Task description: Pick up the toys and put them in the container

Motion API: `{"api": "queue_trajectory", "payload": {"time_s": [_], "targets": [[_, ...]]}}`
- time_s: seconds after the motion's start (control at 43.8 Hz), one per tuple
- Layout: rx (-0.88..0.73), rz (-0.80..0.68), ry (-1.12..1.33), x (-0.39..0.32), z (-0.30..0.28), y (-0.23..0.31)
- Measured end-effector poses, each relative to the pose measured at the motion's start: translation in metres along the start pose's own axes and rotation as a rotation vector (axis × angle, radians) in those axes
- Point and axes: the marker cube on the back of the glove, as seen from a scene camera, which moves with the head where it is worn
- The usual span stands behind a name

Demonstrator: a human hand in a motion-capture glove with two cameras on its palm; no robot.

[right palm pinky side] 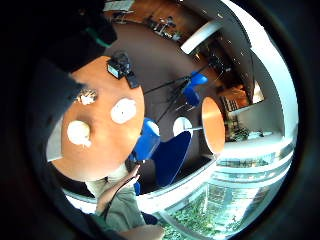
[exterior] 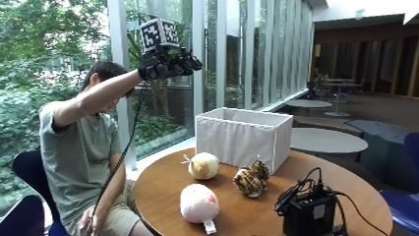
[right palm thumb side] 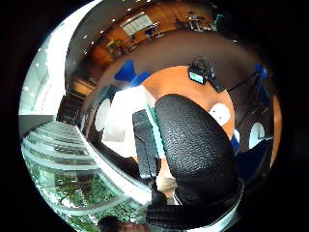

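Hovering grip (exterior: 171, 63), toys (exterior: 223, 184) well below

Daylight floods through the windows (exterior: 249, 54); palm views warp heavily.

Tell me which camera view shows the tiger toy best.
The outside view: the tiger toy lies unobstructed on the table beside the white container. The little finger side view shows it small, from above; in the thumb side view I cannot find it.

Round wooden worktop (exterior: 262, 216) by tall windows (exterior: 216, 54)

A black device (exterior: 308, 214) with cables sat at the worktop's near edge; blue chairs (exterior: 19, 196) and other round tables (exterior: 327, 140) stood around.
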Motion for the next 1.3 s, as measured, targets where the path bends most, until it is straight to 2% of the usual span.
{"api": "queue_trajectory", "payload": {"time_s": [0.251, 0.663, 0.937, 1.051, 1.211, 1.302], "targets": [[-0.048, 0.023, 0.016, 0.006, 0.029, -0.023], [-0.233, 0.038, 0.046, 0.01, 0.102, -0.069], [-0.416, 0.161, -0.006, 0.048, 0.204, -0.082], [-0.515, 0.188, 0.073, 0.065, 0.26, -0.073], [-0.734, 0.219, 0.189, 0.09, 0.346, -0.047], [-0.721, 0.18, 0.232, 0.099, 0.375, -0.036]]}}
